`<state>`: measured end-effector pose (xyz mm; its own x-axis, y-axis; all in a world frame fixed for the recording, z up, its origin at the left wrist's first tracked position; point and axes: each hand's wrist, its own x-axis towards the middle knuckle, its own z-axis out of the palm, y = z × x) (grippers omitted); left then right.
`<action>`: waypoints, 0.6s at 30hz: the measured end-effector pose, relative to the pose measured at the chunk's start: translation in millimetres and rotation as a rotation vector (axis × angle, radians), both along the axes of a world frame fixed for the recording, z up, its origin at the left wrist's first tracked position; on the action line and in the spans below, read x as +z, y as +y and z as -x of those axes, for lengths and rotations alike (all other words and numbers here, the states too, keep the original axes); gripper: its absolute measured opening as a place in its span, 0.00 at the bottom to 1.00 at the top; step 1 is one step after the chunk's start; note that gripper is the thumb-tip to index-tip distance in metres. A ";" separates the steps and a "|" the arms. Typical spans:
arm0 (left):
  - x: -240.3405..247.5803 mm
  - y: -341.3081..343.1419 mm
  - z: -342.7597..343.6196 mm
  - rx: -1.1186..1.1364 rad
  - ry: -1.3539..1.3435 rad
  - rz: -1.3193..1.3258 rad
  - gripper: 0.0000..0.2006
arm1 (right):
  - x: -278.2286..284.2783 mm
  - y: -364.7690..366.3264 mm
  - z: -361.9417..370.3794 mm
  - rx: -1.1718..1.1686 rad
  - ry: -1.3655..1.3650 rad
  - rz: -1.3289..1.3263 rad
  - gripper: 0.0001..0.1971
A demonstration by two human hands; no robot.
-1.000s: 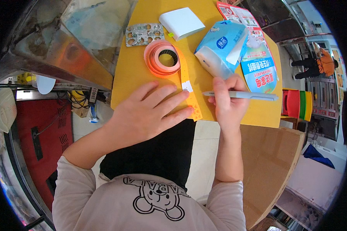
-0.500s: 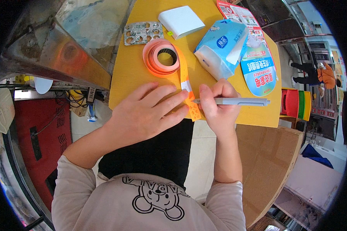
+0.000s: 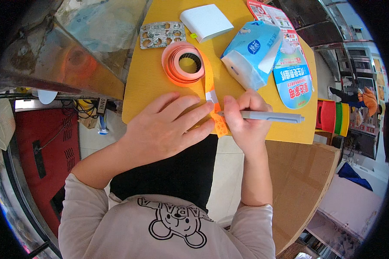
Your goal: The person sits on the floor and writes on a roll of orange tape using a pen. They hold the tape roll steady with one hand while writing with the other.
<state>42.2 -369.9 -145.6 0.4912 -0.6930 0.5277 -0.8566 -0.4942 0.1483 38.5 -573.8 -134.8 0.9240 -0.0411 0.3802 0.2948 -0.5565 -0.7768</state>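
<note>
My left hand [image 3: 168, 125] lies flat with its fingers spread, the fingertips resting on an orange label strip [image 3: 221, 125] near the table's front edge. That strip runs back to a roll of orange price labels [image 3: 171, 64], which lies on its side. A pen with a pale grey barrel [image 3: 272, 116] is gripped in my right hand [image 3: 250, 123], its barrel pointing right. The pen's tip meets the strip just beside my left fingertips, though the thumb partly hides it. Small handwritten marks show on the strip's near end.
On the yellow table [image 3: 160, 88] are a blister pack [image 3: 163, 34], a white box [image 3: 206, 22], a blue tissue pack [image 3: 255, 49] and a printed paper fan [image 3: 293, 82]. A cardboard box [image 3: 302, 181] stands below the right edge. Far right, a person in orange [image 3: 368, 101] is visible.
The objects on the table appear shifted slightly within the view. My right hand and the pen sit a touch farther right and lower; the left hand stays pressed on the strip.
</note>
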 end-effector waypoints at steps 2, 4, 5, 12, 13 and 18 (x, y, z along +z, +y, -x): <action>0.2 0.5 -0.5 -0.003 0.008 0.003 0.15 | 0.3 -0.4 0.0 0.025 0.015 -0.010 0.18; 0.4 0.4 -0.7 -0.004 0.006 0.000 0.15 | 0.8 -0.8 0.3 0.042 0.022 -0.006 0.18; 0.5 0.2 -0.6 -0.007 0.010 0.001 0.15 | 1.1 -1.3 0.5 0.044 0.025 0.002 0.18; 0.6 0.3 0.1 0.004 0.006 -0.014 0.15 | -1.2 -0.7 -0.2 0.007 -0.011 -0.005 0.19; 0.5 0.2 -0.2 0.004 0.003 -0.014 0.15 | -1.3 -0.9 -0.3 0.016 -0.016 0.003 0.19; 0.7 -0.1 0.3 0.004 0.011 -0.017 0.15 | -0.4 -0.8 0.1 0.009 0.007 0.002 0.18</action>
